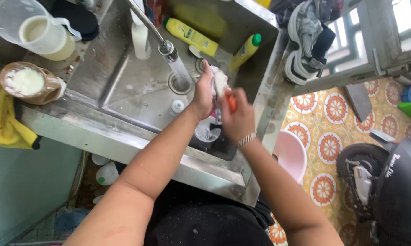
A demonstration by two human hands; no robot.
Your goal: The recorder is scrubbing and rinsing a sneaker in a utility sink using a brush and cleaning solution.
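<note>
Your left hand [203,93] and right hand [236,119] meet over the stainless-steel sink [123,86], just beside the stream of water running from the faucet [165,46]. Your left hand is curled around a small white, soapy item [220,82]; what exactly it is cannot be told. Your right hand is closed on an orange-handled tool [232,104], held against that white item. A metal bracelet [247,138] sits on your right wrist.

Below your hands, near the front wall of the sink, lies a white round dish [206,132], and a small white cap [176,107] rests on the sink floor close to the drain [180,84]. Along the back wall lie a yellow bottle [191,36] on its side and a second yellow bottle with a green cap [245,51] leaning into the far right corner.

On the bench at the sink's left edge stand a clear measuring jug [25,25] with pale liquid and a brown bowl [27,82] of white powder, just beside a yellow cloth [2,123] hanging over the front left corner. A pink basin [291,152] sits on the patterned floor [337,109] to the right.
</note>
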